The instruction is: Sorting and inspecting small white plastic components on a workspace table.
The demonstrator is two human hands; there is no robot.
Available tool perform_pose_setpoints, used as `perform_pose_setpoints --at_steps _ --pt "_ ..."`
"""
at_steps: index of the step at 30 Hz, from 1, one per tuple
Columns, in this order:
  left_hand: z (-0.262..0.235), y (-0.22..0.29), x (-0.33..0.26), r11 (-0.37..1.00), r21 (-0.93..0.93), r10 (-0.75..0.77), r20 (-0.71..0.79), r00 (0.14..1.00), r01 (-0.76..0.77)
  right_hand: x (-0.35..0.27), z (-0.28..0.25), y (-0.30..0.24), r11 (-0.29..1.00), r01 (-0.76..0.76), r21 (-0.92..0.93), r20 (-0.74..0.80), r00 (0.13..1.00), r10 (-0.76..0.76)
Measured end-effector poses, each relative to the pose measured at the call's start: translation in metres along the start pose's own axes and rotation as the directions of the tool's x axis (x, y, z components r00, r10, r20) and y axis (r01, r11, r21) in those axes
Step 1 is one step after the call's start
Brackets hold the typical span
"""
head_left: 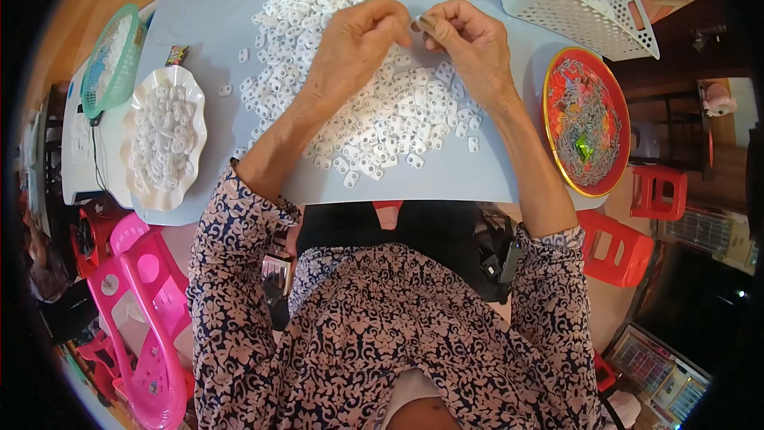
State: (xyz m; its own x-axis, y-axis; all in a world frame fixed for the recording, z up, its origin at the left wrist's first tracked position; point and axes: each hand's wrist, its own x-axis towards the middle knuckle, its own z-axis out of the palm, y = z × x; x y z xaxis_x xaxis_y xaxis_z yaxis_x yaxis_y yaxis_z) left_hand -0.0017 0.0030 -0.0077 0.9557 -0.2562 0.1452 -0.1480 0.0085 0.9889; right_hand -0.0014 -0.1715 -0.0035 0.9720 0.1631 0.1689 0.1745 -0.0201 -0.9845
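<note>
1. White pieces (382,131) lie heaped on the grey table (489,179) in front of you, from close to its near edge back to the far side.
2. On your left, a wavy-edged white dish (197,111) holds more small white pieces.
3. On your right, a red tray (585,54) with a gold rim holds a mass of grey bits (609,151) and a shiny green wrapper (585,147).
4. Farther left, you have a green basket (131,60) with whitish contents.
5. Above the heap, your left hand (366,28) has its fingers curled in; whether it grips a piece, you cannot tell.
6. Just right of it, your right hand (473,40) brings thumb and forefinger close together; its grip cannot be told, the tips being too small to read.
7. At your far right, a white basket (573,28) full of small holes contains white pieces too.
</note>
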Motion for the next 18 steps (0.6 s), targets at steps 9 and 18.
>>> perform_pose_setpoints --at_steps 9,18 --pt "-0.04 0.014 0.074 0.538 0.777 0.426 0.084 0.901 -0.326 -0.001 -0.008 -0.001 0.999 -0.014 0.033 -0.067 0.998 0.017" --pt "-0.043 -0.01 0.112 0.273 0.955 0.077 0.102 0.992 -0.119 -0.004 -0.006 -0.001 0.999 -0.023 0.046 -0.025 0.999 0.024"
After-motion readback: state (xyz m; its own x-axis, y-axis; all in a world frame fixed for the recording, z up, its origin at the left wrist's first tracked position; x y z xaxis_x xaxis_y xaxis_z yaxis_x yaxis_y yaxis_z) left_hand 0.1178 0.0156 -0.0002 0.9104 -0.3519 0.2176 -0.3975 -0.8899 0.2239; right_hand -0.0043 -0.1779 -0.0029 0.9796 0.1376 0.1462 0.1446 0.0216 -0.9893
